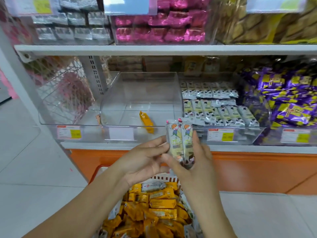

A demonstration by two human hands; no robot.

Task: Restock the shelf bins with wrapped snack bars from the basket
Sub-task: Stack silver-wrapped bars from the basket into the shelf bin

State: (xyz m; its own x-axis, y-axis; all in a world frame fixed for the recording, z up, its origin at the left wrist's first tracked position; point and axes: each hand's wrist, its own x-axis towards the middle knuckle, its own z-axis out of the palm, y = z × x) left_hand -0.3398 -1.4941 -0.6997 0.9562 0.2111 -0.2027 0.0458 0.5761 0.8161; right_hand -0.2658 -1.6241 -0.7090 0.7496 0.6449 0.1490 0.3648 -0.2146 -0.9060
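fingers (195, 140) — right hand (201, 158) grips snack bars (179, 140) | left hand (145, 158) touches

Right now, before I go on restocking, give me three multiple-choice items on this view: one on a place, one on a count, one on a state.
1. Where does the lone yellow bar lie? A) in the clear middle bin B) on the floor C) on the top shelf
2. How many white cartoon bars are held up? A) one B) two C) five
3. How is the right grip? A) open and idle B) curled round the bars C) out of view
Answers: 1 A, it lies near that bin's front; 2 B, two stand side by side; 3 B, its thumb and fingers wrap them.
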